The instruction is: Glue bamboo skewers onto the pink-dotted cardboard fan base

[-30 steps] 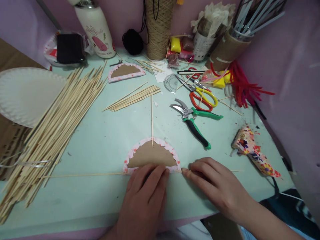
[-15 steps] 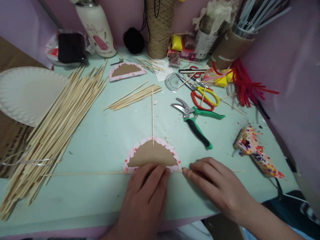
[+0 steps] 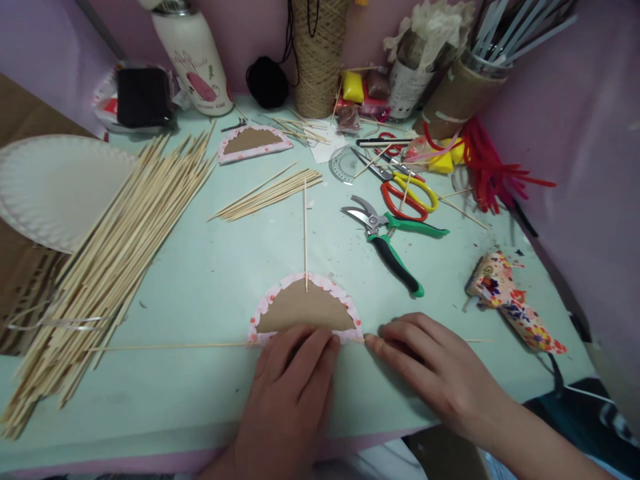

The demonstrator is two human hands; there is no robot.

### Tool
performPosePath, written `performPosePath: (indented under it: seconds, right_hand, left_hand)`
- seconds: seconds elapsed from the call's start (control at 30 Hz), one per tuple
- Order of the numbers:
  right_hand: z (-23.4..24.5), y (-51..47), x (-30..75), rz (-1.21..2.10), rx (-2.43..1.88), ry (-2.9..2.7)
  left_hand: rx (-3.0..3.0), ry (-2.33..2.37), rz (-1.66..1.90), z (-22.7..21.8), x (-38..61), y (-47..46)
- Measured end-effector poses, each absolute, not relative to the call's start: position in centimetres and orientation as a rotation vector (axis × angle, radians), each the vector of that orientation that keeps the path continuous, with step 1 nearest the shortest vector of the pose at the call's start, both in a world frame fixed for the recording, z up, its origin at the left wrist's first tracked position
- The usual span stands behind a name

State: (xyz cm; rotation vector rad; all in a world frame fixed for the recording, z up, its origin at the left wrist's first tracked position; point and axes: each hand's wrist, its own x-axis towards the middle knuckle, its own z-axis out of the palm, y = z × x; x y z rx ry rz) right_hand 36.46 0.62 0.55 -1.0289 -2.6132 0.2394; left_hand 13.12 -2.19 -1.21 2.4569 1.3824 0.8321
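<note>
A cardboard half-circle (image 3: pixel 300 310), edged with pink-and-white patterned trim, lies flat with its curved side away from me. Along its straight edge runs a long bamboo skewer (image 3: pixel 170 346), stretching out past both sides. My left hand (image 3: pixel 295 387) presses down on that edge, fingers together and bent, hiding part of the skewer. Just right of the corner, my right hand (image 3: pixel 435 370) pinches the skewer between thumb and fingers. Another bamboo skewer (image 3: pixel 306 233) stretches straight away from me, its near end over the curved rim.
A thick bundle of skewers (image 3: pixel 120 260) lies left beside a white paper plate (image 3: pixel 55 190). Ahead are a smaller skewer pile (image 3: pixel 273 195), a second half-circle (image 3: pixel 255 142), pruning shears (image 3: pixel 385 240) and scissors (image 3: pixel 405 190). A flower-patterned glue gun (image 3: pixel 513 300) rests at right.
</note>
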Motion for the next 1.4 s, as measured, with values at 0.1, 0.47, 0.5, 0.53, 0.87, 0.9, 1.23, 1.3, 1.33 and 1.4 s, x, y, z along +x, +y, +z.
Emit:
performPosePath:
  seconds: [0.1,0.47,0.5,0.53,0.87,0.9,1.23,1.3,1.33,1.4]
  right_hand:
    - [0.6,0.7,36.4,0.238,-1.025,-2.609]
    - [0.8,0.5,36.5,0.252,-1.049,-2.614]
    - [0.9,0.5,36.5,0.246,-1.051,-2.616]
    - [1.1,0.6,36.5,0.242,-1.053,-2.621]
    - [1.3,0.1,36.5,0.157,-1.131,-2.676]
    - [1.2,0.0,36.6,0.144,-1.145,-2.675]
    - [0.3,-0.9,37.6,0.040,-1.307,-2.496]
    - [0.1,-1.1,37.8,0.027,-1.331,-2.461]
    - [-0.1,-1.1,37.9,0.016,-1.342,-2.448]
    - [-0.3,-1.1,38.0,-0.002,-1.359,-2.432]
  left_hand:
    - [2.446,1.387,0.827,-1.2,13.1,-2.2]
    - [2.454,1.369,0.826,-1.2,13.1,-2.2]
    - [2.450,1.375,0.821,-1.2,13.1,-2.2]
    - [2.449,1.381,0.821,-1.3,13.2,-2.2]
    - [2.478,1.364,0.812,-1.5,13.0,-2.4]
    - [2.479,1.371,0.817,-1.5,13.0,-2.4]
    - [2.502,1.375,0.872,-1.5,13.2,-2.2]
    - [2.509,1.385,0.831,-1.4,13.3,-2.1]
    - [2.515,1.392,0.813,-1.4,13.3,-2.1]
    - [2.532,1.412,0.818,-1.3,13.4,-2.0]
